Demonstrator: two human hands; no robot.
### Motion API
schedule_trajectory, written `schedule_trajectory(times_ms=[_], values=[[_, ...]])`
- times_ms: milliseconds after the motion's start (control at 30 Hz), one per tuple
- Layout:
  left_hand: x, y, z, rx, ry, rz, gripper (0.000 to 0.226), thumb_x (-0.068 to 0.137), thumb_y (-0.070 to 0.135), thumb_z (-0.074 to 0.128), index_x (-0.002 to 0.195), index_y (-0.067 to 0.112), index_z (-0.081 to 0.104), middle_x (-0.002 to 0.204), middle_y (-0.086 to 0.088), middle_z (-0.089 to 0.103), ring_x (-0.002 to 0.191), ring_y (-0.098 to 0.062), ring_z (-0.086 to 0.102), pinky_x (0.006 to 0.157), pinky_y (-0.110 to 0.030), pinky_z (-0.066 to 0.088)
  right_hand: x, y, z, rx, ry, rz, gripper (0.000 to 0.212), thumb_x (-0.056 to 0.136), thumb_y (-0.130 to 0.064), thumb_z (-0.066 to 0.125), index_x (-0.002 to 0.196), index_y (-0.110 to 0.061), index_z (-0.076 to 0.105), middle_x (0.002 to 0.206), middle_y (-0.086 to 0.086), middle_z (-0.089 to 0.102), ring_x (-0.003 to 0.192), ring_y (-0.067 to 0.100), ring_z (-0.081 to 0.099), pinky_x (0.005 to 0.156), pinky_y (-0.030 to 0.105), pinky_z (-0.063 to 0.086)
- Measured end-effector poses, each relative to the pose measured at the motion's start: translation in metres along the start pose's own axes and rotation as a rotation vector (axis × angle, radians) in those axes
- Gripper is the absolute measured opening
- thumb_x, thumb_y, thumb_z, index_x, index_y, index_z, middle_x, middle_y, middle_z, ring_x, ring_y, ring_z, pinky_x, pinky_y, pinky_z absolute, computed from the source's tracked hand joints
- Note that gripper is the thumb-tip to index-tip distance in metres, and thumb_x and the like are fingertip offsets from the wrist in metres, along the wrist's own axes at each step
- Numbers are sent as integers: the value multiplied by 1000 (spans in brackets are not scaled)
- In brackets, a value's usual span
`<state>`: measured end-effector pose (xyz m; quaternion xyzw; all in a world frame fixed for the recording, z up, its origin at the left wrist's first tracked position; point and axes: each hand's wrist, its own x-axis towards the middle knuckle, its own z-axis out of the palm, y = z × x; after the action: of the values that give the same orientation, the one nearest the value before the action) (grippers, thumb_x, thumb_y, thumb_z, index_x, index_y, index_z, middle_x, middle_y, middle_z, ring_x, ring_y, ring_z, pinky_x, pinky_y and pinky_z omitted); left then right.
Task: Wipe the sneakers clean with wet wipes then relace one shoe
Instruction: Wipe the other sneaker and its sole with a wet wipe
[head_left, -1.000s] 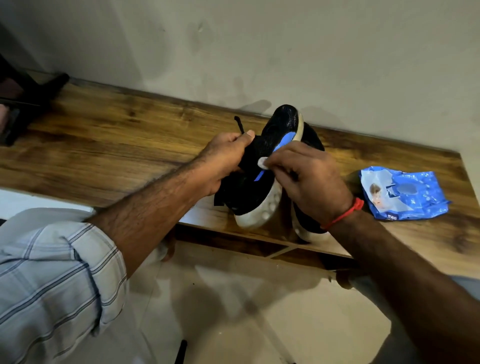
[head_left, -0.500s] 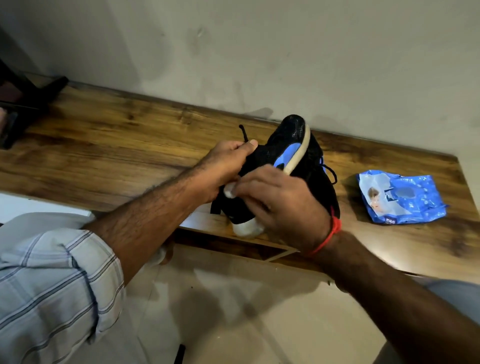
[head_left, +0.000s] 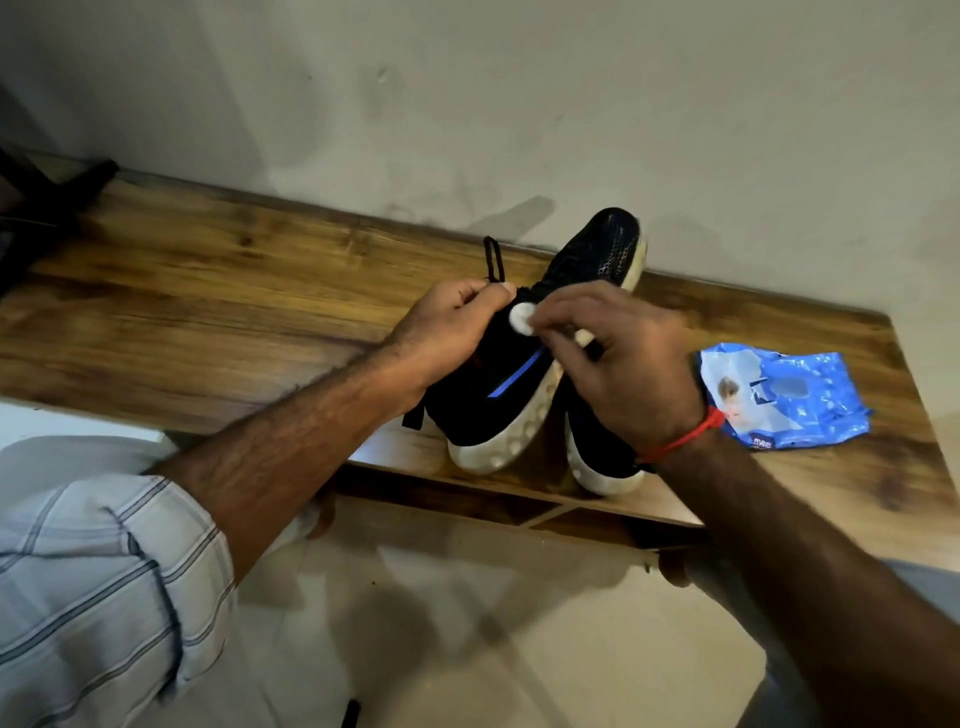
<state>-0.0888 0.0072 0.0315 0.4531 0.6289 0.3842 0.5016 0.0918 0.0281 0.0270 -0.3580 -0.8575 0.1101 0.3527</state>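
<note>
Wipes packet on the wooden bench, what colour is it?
Blue crinkled plastic wipes packet with white patches; head view.

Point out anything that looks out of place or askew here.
The blue wipes pack lies crumpled and skewed near the bench edge. A black lace loop sticks up loose above the left hand. Nothing looks spilled or damaged.

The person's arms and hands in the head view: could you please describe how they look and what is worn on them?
Both are bare hands on hairy forearms. The left hand comes from a pale sleeve with a grey-blue check, rolled up near the elbow. The right hand has a thin red thread tied round the wrist; no sleeve shows on that forearm.
</note>
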Motion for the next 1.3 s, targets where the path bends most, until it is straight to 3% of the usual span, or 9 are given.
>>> schedule_trajectory(times_ms=[100, 200, 400, 500, 667, 833, 1000, 1200, 1300], values=[[1, -2, -1, 21, 6, 8, 37, 103, 41, 54, 73, 26, 68, 65, 13, 66, 59, -1, 62, 58, -23, 46, -3, -8, 7, -33, -102, -121, 13, 86, 0, 70, 97, -5, 75, 101, 7, 71, 96, 20, 67, 91, 26, 52], [0, 0, -1, -27, -7, -10, 31, 104, 40, 52, 82, 25, 70, 78, 5, 71, 54, -3, 63, 47, -19, 43, 11, 18, -7, -101, 32, 25, 10, 85, -1, 71, 91, -7, 76, 93, 5, 72, 87, 21, 69, 89, 14, 45], [0, -2, -5, 28, 26, 26, 35, 103, 39, 53, 73, 24, 64, 59, 13, 58, 52, -2, 54, 52, -21, 42, -3, -8, 8, -30, -56, -50, 8, 89, -6, 70, 95, -6, 76, 95, 5, 72, 89, 18, 68, 87, 24, 52], [-1, 0, -4, -5, -9, 35, 34, 105, 37, 51, 76, 25, 64, 58, 15, 60, 46, 1, 55, 42, -16, 39, 10, 12, -5, -66, 73, 39, 5, 88, -9, 73, 91, -7, 76, 91, 5, 72, 83, 18, 69, 84, 15, 48], [0, -3, -4, 57, -5, 48, 36, 104, 40, 51, 73, 23, 61, 58, 14, 54, 50, 0, 51, 49, -18, 39, -3, -11, 7, -78, -17, -60, 10, 88, -4, 70, 96, -5, 75, 97, 6, 71, 91, 16, 65, 89, 18, 47], [-1, -5, 1, 95, -35, 71, 36, 104, 38, 52, 83, 13, 66, 62, 7, 55, 47, -4, 52, 43, -19, 38, 17, 41, -20, -178, 117, 193, 6, 84, -10, 74, 88, -12, 76, 86, 4, 70, 77, 15, 63, 80, 7, 37], [4, -6, -2, 113, -20, 57, 39, 103, 43, 52, 94, 10, 71, 76, -6, 64, 65, -15, 59, 57, -30, 42, 12, 46, -20, 32, 223, 377, 13, 91, -25, 67, 102, -28, 73, 91, -6, 69, 87, 17, 68, 83, 42, 56], [4, -7, -4, 76, -12, 6, 36, 103, 42, 51, 81, 22, 71, 64, 14, 63, 56, -2, 58, 55, -24, 41, 8, 33, -11, 83, 133, 354, 10, 86, -22, 72, 93, -22, 79, 99, -5, 66, 85, 6, 65, 78, 23, 53], [4, -8, -2, 57, -23, 10, 37, 103, 42, 52, 79, 20, 70, 69, 7, 64, 62, -10, 60, 60, -29, 43, 7, 24, -1, 105, 91, 316, 8, 83, -21, 77, 88, -15, 78, 98, -3, 67, 83, 9, 65, 76, 14, 49]])
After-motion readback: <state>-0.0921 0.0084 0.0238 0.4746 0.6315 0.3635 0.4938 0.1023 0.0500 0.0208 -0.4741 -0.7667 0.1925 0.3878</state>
